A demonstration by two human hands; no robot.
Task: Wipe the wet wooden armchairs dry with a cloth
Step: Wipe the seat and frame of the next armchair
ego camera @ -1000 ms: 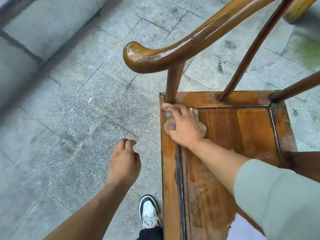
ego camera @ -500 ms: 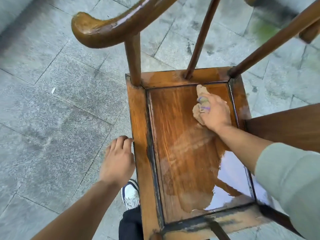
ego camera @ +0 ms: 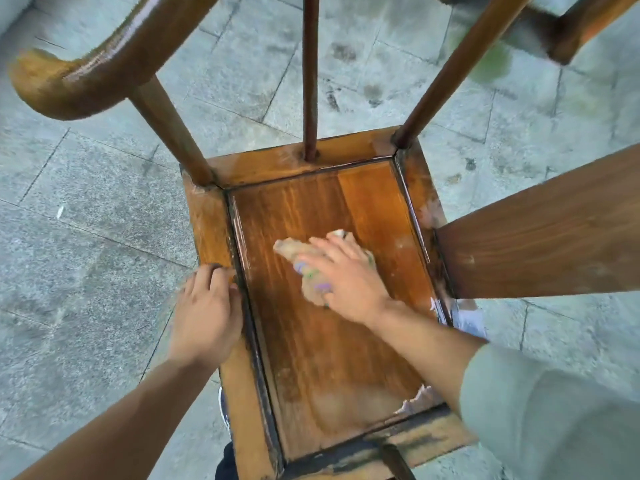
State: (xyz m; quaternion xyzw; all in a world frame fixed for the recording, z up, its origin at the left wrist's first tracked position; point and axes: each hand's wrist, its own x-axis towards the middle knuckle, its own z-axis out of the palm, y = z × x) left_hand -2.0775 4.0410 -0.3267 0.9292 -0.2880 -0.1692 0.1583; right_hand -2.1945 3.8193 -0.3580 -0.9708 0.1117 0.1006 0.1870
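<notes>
the wooden armchair is seen from above, its seat panel sunk inside a raised frame with dark grooves along the joints. the right hand lies flat on the middle of the seat panel with fingers spread and nearly straight, pressing down on a crumpled tan cloth (it carries small purple and green marks near the fingers); part of the cloth sticks out beyond the fingertips toward the far left of the panel. the left hand rests on the left rail of the seat frame, its fingers curled over the rail's edge so that it grips the wood. the panel around the cloth looks streaked and matte, while a bright reflective patch of water sits at the near right corner of the seat and another gleam shows along the right rail. the curved armrest sweeps across the upper left, glossy and blurred, held up by a post that meets the far left corner of the seat; a thin spindle and a thicker post rise from the far rail. a broad wooden plank of the chair crosses the right side. a grey-green sleeve covers the right forearm, and below lies grey stone paving with damp dark spots.
</notes>
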